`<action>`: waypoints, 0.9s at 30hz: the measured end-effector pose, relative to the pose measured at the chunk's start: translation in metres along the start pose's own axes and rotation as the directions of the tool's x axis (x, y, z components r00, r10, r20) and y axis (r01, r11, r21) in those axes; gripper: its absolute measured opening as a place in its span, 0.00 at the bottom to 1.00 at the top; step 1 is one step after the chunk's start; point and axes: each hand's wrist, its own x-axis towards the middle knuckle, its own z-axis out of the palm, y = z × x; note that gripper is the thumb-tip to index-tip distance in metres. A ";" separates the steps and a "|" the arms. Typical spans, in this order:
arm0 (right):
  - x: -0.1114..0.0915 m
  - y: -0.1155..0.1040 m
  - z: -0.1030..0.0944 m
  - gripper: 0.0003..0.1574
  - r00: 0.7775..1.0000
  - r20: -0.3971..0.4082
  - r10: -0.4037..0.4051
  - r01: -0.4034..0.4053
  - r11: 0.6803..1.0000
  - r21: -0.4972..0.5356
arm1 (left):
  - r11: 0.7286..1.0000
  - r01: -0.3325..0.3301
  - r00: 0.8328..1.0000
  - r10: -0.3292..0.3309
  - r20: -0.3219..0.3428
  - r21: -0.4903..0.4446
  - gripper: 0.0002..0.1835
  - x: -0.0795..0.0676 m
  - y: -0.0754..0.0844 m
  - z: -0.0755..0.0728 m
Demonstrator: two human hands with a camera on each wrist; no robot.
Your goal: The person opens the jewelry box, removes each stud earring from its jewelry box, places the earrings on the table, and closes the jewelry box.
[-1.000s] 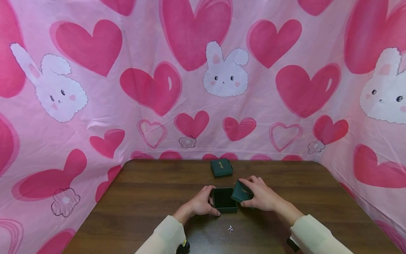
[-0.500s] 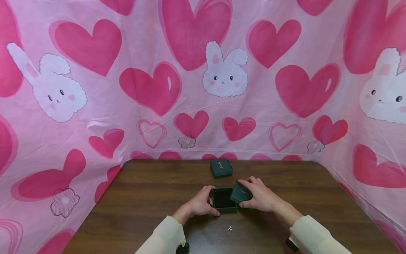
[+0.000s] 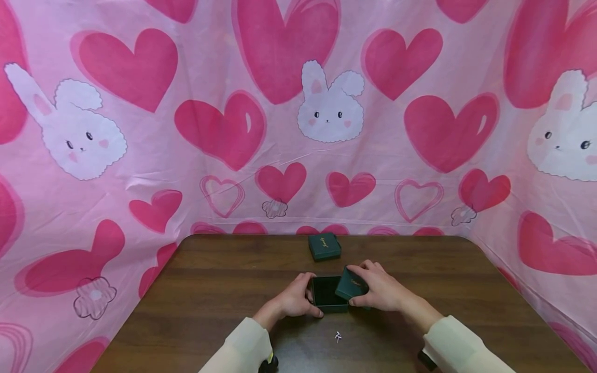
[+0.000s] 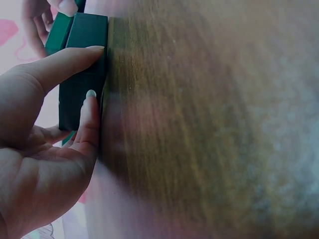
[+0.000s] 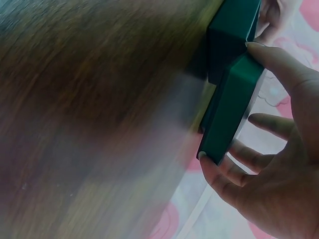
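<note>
A square dark green box base, dark inside, sits on the wooden table with its top uncovered. My left hand grips it from the left; in the left wrist view the thumb and fingers lie on the base's wall. My right hand holds the green lid, marked with gold script, by its opposite edges. The lid is tilted and overlaps the base's right side in the head view. In the right wrist view, the lid slants against the base. Small silvery pieces lie on the table in front of the base.
Behind both hands stands another green box with gold script on top, near the back edge of the wooden table. A pink curtain with hearts and rabbits encloses the back and sides.
My right hand has brought the lid slightly left, so it covers more of the base's right side. The left hand and the base keep their place.
</note>
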 end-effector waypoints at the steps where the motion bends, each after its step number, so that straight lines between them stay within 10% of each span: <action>1: 0.000 0.000 0.000 0.52 1.000 0.002 0.002 -0.002 1.000 -0.002 | 1.000 -0.001 1.000 0.001 -0.001 0.002 0.47 0.000 0.000 0.000; 27: 0.004 -0.010 0.005 0.50 0.996 0.016 -0.087 0.086 0.996 0.017 | 1.000 -0.008 1.000 0.008 -0.014 -0.002 0.45 0.001 -0.003 0.001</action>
